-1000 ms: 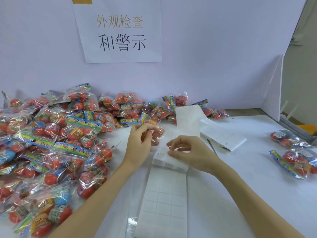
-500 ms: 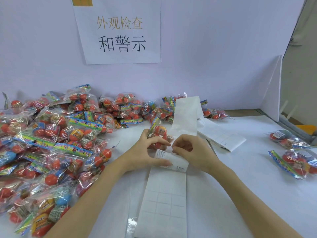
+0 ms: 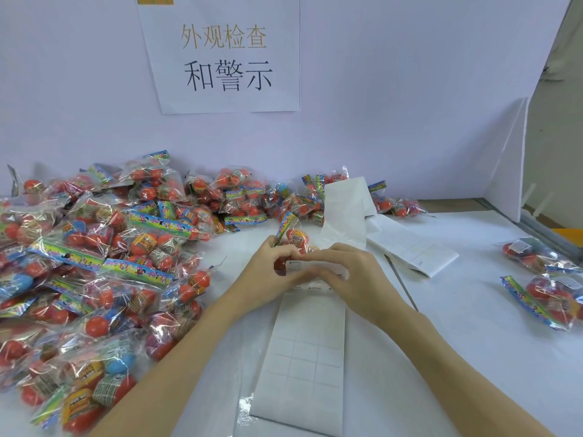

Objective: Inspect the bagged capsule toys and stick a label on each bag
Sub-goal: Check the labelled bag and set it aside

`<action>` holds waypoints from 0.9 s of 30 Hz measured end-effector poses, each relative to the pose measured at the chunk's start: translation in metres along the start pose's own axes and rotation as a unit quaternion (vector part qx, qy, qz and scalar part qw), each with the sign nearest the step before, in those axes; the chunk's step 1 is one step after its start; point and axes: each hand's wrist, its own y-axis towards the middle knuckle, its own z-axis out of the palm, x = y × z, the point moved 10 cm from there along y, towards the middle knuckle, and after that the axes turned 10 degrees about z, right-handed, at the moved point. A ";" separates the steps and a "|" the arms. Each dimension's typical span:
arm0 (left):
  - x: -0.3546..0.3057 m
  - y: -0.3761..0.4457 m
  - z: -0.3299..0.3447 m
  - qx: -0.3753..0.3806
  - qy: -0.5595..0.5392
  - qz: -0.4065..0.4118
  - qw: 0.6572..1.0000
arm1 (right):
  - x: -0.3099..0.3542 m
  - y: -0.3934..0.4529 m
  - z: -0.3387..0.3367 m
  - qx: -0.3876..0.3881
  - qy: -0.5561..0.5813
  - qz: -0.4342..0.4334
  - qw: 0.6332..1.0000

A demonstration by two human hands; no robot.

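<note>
1. Bag of capsule toys (image 3: pixel 295 238) is upright, header up, pinched by left hand (image 3: pixel 268 272) above the label strip (image 3: pixel 307 351)
2. Warning label (image 3: pixel 298 267) lies crosswise at bag's lower face
3. Right hand (image 3: pixel 353 275), nearer, pinches its end

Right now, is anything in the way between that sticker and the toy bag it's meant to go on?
Nothing visible. The left hand holds the bag upright, and the right hand brings the label right against it over the label strip.

You have two hands (image 3: pixel 315 272), one held bag (image 3: pixel 295 238), two labelled bags (image 3: pixel 542 272) right, one sign (image 3: pixel 220 52).
</note>
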 end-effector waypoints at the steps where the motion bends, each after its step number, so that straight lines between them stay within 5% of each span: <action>1: -0.001 0.000 0.001 0.011 0.000 0.001 1.000 | 0.001 0.000 0.000 -0.004 -0.001 -0.008 1.000; 9: 0.007 0.003 -0.001 0.040 0.047 -0.010 0.998 | -0.002 -0.001 -0.014 -0.046 -0.022 -0.013 0.999; 16: 0.005 0.004 0.001 0.041 0.046 -0.012 0.998 | 0.024 -0.008 -0.016 -0.071 -0.104 -0.111 0.986; 27: 0.002 -0.001 0.001 0.058 -0.054 -0.083 0.993 | 0.038 -0.012 -0.011 -0.084 -0.069 -0.175 0.979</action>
